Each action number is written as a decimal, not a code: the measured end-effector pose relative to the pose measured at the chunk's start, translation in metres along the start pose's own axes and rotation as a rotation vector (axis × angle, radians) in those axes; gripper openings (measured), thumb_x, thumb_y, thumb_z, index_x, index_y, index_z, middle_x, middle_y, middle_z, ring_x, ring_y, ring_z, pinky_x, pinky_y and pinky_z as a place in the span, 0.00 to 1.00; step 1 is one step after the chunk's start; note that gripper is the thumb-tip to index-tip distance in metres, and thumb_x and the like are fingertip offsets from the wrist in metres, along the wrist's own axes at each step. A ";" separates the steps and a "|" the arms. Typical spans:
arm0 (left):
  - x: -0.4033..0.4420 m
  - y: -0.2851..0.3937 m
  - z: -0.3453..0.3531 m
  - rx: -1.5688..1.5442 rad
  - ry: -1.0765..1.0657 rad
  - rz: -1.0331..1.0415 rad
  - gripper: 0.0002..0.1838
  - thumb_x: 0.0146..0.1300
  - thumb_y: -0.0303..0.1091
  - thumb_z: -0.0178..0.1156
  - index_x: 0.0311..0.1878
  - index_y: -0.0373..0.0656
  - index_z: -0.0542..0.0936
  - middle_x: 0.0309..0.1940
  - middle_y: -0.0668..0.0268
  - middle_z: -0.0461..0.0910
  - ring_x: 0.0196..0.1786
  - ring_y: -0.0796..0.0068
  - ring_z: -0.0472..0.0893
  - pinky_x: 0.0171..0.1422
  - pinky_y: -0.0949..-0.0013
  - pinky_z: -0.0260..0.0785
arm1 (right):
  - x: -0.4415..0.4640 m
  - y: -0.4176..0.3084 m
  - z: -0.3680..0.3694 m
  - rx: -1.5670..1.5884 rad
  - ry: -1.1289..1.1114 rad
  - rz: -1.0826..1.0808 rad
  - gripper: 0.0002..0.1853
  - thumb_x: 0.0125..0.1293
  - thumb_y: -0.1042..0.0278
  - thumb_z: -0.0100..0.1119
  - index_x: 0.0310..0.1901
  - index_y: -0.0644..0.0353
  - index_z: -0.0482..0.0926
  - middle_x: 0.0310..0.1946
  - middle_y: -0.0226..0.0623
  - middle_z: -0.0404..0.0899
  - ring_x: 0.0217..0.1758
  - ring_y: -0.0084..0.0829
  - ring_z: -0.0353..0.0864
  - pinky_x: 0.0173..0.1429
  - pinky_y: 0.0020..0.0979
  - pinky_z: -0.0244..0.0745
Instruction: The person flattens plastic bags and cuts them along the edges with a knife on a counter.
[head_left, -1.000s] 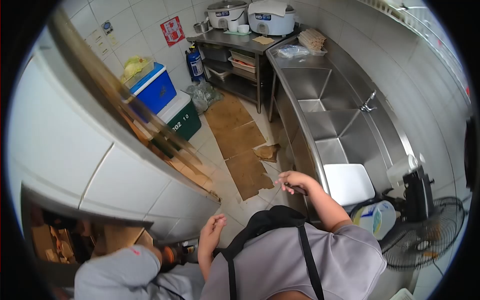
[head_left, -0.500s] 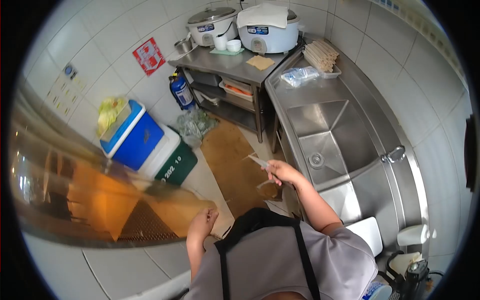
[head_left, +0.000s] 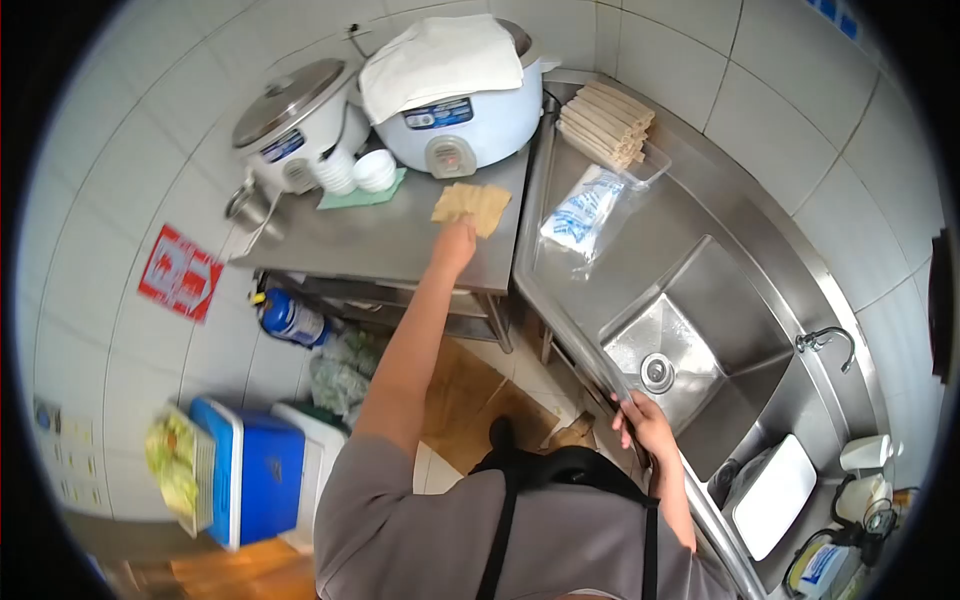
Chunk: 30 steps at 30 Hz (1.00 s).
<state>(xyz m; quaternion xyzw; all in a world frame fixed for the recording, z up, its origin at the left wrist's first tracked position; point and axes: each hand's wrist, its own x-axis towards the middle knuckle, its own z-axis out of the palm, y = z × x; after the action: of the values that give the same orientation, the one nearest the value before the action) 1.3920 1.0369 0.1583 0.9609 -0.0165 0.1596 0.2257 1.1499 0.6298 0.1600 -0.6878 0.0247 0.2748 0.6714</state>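
Note:
My left hand [head_left: 457,245] reaches out to the steel table, its fingers closed on the near edge of a folded tan cloth [head_left: 478,203]. The cloth lies flat in front of the large rice cooker [head_left: 455,135]. At the front rim of the steel sink counter [head_left: 560,305], my right hand [head_left: 648,425] is low with its fingers curled. What the right hand holds, if anything, is hidden.
White cups [head_left: 375,170] stand on a green cloth beside a second rice cooker [head_left: 300,120]. Rolled tan pieces [head_left: 605,122] and a plastic packet [head_left: 585,210] lie by the sink basin [head_left: 660,340]. A blue cooler [head_left: 265,475] and fire extinguisher [head_left: 290,317] stand left.
I have moved nearer the steel table. My left hand has gone forward onto the tan cloth. My right hand, which held a thin whitish pointed object, is now at the sink rim; that object no longer shows.

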 end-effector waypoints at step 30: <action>-0.011 -0.087 0.031 0.441 -0.119 -0.273 0.28 0.70 0.47 0.36 0.71 0.50 0.59 0.72 0.54 0.53 0.73 0.44 0.51 0.73 0.44 0.41 | 0.028 -0.036 -0.001 -0.005 0.437 0.005 0.11 0.73 0.67 0.44 0.50 0.60 0.74 0.21 0.27 0.73 0.16 0.15 0.63 0.21 0.21 0.60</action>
<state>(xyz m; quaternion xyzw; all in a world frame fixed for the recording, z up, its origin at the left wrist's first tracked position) 1.3996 1.1008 0.0914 0.9879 0.1349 0.0706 0.0287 1.1883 0.6414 0.1813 -0.7326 0.1706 0.1212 0.6477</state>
